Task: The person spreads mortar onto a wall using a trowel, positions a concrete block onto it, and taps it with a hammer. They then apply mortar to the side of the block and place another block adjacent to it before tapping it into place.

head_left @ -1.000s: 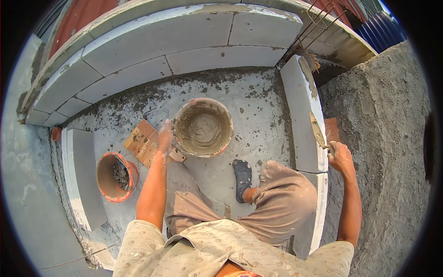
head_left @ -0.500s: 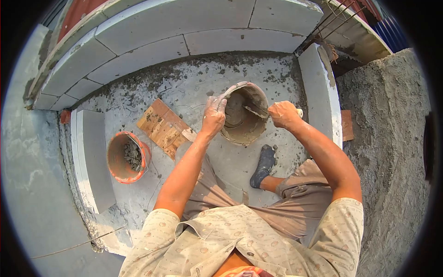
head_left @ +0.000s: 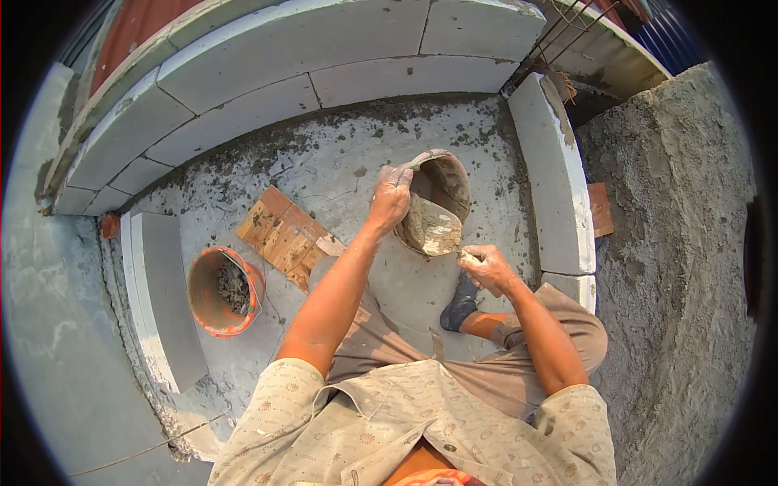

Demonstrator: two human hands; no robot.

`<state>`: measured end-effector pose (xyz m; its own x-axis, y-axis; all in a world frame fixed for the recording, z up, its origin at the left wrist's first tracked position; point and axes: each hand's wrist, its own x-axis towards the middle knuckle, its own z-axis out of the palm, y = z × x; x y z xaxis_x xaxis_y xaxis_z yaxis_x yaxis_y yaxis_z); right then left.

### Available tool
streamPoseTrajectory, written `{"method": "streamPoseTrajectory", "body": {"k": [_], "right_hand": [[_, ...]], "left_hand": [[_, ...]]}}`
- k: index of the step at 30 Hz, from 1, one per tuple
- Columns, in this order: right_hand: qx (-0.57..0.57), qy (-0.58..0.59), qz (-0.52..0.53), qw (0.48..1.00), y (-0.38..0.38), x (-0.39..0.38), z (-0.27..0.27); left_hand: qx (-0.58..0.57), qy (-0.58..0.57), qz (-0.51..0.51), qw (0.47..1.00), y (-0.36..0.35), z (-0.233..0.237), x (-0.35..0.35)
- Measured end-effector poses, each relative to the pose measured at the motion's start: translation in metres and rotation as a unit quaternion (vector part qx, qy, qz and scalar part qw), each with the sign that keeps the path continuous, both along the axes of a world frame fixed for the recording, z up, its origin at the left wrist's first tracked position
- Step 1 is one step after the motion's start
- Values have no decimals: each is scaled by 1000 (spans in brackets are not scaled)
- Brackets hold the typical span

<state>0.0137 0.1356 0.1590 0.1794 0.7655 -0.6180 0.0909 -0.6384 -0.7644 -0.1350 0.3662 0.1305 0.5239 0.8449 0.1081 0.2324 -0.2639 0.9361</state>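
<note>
My left hand [head_left: 391, 197], with pale smears on the fingers, is closed on the left rim of a mortar-coated bucket [head_left: 455, 182]. The bucket leans, and its mouth faces up toward me. In my right hand [head_left: 485, 268] is the handle of a trowel [head_left: 438, 230], gripped just to the right of the bucket's near side. The trowel's broad blade, smeared with wet mortar, lies across the near part of the bucket's mouth and covers much of the inside.
An orange bucket [head_left: 253, 285] holding grey mortar stands at left, beside a stained wooden board [head_left: 285, 235]. Pale block walls [head_left: 365, 81] curve around the far side, with another block [head_left: 551, 170] on the right. Mortar crumbs litter the floor. My socked foot [head_left: 461, 304] is near the bucket.
My right hand has come back toward me and slightly left, bringing the trowel blade up from inside the bucket to its near rim. My left hand stays on the rim.
</note>
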Motion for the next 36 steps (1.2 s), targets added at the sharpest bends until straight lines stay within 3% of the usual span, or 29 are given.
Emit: {"method": "streamPoseTrajectory", "body": {"k": [4,8,13,15,17,19,23,24,27,32,36], "right_hand": [[61,88,-131,986,-24,-23,-8],[189,105,-213,953,-25,-11,4],[214,-55,-305,926,-36,84,88],[179,-190,-306,916,-49,143,109],[97,-290,-306,902,-54,192,133],[131,-432,-237,860,-63,250,123],[-68,-578,-150,799,-37,280,139],[-69,-609,-145,777,-28,280,134],[-164,-678,8,716,-9,285,132],[-14,-770,121,626,-36,283,120],[-102,-749,93,648,-62,246,117]], "left_hand": [[1,3,30,1000,25,-23,-2],[-42,-16,59,997,49,-48,-13],[-155,-87,63,982,67,-73,-62],[-185,-65,81,977,75,-100,-90],[-267,-149,60,950,75,-129,-110],[-306,-187,59,931,79,-142,-111],[-324,-197,61,923,73,-131,-109],[-331,-203,52,920,74,-131,-110],[-328,-204,75,919,76,-137,-110],[-347,-211,55,912,71,-120,-108],[-359,-205,57,909,68,-110,-107]]}}
